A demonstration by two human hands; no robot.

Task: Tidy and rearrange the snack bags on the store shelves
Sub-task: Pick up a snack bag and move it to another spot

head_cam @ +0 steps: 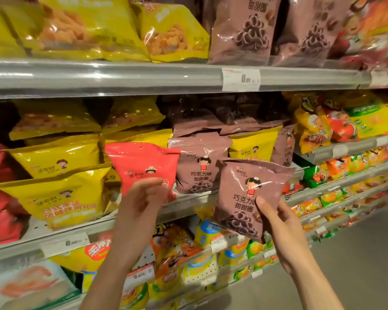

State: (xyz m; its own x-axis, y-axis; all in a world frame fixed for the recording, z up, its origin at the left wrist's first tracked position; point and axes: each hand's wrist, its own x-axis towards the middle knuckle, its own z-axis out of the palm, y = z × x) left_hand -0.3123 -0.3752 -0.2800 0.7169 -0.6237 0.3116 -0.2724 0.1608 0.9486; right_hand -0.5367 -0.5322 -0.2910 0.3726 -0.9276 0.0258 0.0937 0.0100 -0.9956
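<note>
Holding upright: red bag (143, 166), left hand (143, 193) | brown bag (249, 193), right hand (278, 222)

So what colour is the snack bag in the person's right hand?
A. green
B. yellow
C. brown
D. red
C: the right hand grips the lower corner of a brown bag, while the left hand holds the red bag.

brown bag (249, 198): 巧克力味 甜甜圈
brown bag on the shelf (199, 168): 巧克力味 甜甜圈
upper price tag (241, 79): 6.00 元
other tags: blurred, unreadable
</note>
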